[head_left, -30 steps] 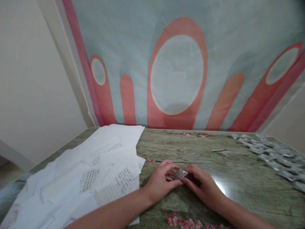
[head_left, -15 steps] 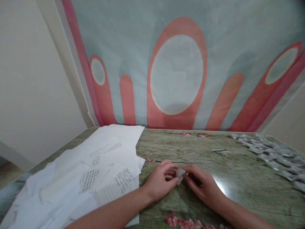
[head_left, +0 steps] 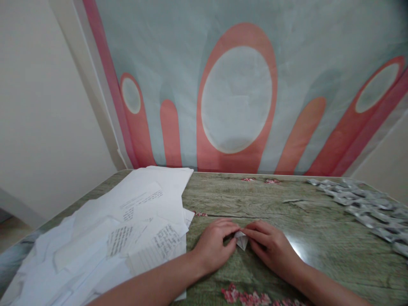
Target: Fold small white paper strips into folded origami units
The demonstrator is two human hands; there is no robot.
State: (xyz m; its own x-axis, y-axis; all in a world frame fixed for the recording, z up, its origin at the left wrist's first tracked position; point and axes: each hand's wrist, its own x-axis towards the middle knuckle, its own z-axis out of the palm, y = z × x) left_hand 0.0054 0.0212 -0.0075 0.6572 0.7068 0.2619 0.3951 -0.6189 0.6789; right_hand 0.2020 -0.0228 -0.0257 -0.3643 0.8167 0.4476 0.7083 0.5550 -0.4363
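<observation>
Head view, clock centre: the small folded paper (head_left: pixel 242 242), twelve pointing away from the person.
Folded paper: between the two hands, low over the wood-patterned table (head_left: pixel 236 197); pale, creased, narrowing to a point at six. Whether it touches the tabletop, I cannot tell.
Left hand (head_left: pixel 215 245): at nine, thumb and index finger curled round to pinch the paper's left side; the other fingers bunch behind.
Right hand (head_left: pixel 270 245): at three, fingers close together, index tip on the upper edge at twelve, thumb by the right side; the thumb's contact is partly hidden.
Handling: likely very light, stiffened by its folds yet easily crushed or torn; hardly slippery. Layers could spring apart.
Best hold: fingertips on the creased edges at nine and three, gently, leaving the point free.
Paper pile (head_left: pixel 159 180): nine to eleven, loose overlapping sheets, some bearing writing.
Grey folded pieces (head_left: pixel 358 212): between two and three, in rows, well apart from the hands.
Patterned backdrop (head_left: pixel 181 63): twelve, beyond the table.
</observation>
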